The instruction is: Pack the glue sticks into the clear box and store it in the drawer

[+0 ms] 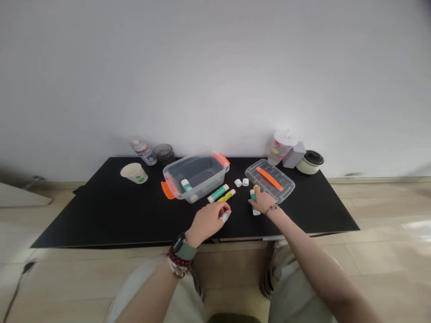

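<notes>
My right hand [264, 200] is closed around a green-and-white glue stick [254, 207] lying on the table, with something yellow showing just beyond the fingers. My left hand [208, 220] hovers near the front edge, thumb and fingers curled together. A small white and pale-blue piece [224, 217] shows at its fingertips; what it is stays unclear. Just past that hand lie another green glue stick [218, 193] and a yellow glue stick [226, 196], side by side. Two white caps [242, 182] rest between the box and the lid. Inside the clear plastic box [208, 190] leans a green glue stick [186, 185].
The box's clear lid [251, 172] with orange handle lies to the right. Along the wall stand a spray bottle [145, 154], a dark glass [164, 153], a lidded tumbler [279, 150], a grey block [293, 154] and a black-lidded pot [309, 167]. A paper cup [133, 172] is at left.
</notes>
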`<state>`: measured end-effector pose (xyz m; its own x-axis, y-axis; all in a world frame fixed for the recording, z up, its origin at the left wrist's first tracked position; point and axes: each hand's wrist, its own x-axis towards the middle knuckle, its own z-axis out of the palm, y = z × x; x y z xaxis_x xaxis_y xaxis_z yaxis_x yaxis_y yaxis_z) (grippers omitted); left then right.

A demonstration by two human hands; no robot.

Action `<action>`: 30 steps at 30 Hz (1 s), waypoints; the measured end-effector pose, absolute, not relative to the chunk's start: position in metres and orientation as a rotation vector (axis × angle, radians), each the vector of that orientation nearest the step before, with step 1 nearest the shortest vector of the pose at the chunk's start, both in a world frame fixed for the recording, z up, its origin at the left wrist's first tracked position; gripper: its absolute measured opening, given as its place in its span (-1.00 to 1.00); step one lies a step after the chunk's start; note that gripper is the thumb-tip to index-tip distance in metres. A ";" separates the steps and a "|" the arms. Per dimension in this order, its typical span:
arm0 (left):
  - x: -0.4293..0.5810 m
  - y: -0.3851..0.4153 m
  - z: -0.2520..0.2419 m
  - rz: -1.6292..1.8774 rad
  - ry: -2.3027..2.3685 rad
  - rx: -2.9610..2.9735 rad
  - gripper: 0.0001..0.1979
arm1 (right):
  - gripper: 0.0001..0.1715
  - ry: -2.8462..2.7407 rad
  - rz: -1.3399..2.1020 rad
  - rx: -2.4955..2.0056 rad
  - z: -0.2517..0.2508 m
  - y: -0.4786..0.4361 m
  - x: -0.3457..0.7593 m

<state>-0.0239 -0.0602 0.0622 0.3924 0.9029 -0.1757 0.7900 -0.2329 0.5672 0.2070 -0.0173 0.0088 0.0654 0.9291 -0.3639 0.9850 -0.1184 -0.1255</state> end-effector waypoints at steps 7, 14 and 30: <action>-0.021 -0.053 0.022 0.330 1.359 1.890 -0.72 | -0.51 2.035 -0.645 2.258 0.006 -0.018 0.205; 0.000 -0.055 0.008 0.555 1.115 1.064 -0.49 | -0.54 2.413 -1.671 2.057 0.024 -0.038 0.186; 0.007 -0.056 0.023 0.695 1.073 0.737 -0.62 | -0.44 2.414 -0.233 2.210 -0.003 0.031 0.223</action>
